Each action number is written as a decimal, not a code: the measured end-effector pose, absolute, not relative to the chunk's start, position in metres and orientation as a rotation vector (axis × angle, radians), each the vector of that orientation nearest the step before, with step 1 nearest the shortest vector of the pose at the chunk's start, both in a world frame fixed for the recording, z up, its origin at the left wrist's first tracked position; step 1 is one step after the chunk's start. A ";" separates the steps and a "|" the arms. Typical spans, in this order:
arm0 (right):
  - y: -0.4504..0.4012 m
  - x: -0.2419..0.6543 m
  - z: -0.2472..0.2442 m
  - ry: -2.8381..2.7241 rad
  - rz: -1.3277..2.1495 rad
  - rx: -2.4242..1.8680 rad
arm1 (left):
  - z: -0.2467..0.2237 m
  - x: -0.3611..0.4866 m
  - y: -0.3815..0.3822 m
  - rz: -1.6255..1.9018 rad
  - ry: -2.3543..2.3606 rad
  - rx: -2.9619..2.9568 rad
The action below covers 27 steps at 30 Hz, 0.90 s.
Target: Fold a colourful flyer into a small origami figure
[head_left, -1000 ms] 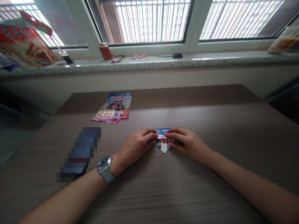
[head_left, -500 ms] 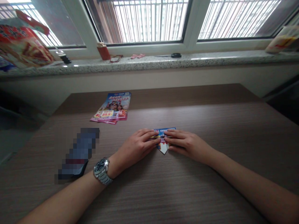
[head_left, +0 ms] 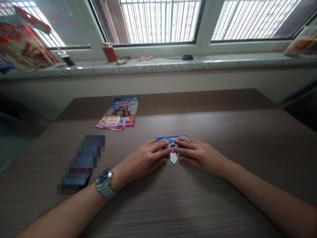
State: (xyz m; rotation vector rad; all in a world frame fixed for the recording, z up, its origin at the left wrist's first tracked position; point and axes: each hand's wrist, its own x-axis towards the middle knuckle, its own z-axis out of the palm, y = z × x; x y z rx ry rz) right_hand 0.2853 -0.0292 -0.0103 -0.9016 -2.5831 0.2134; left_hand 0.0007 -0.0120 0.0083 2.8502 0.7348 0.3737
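Observation:
A folded, colourful paper [head_left: 174, 157] lies on the brown table [head_left: 223, 129], its blue edge at the far side and a white point towards me. My left hand [head_left: 146, 157] rests on its left part with the fingers stretched and slightly apart. On the right part lie the spread fingers of my right hand [head_left: 198, 153]. Both sets of fingertips nearly meet over the middle and cover much of the paper. A metal watch [head_left: 106, 182] is on my left wrist.
A stack of flyers [head_left: 121, 113] lies at the back left of the table. Nearer, a blurred-out dark object [head_left: 83, 163] sits beside my left forearm. On the stone sill [head_left: 153, 68] are a red case [head_left: 109, 53], scissors [head_left: 187, 57] and food bags [head_left: 26, 46].
My left hand has shifted slightly on the paper, and more of its blue far edge shows at the left. My right hand has stayed almost still.

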 end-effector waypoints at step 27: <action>-0.003 0.288 -0.010 -2.524 0.190 -0.998 | 0.009 0.025 0.007 0.373 0.906 2.797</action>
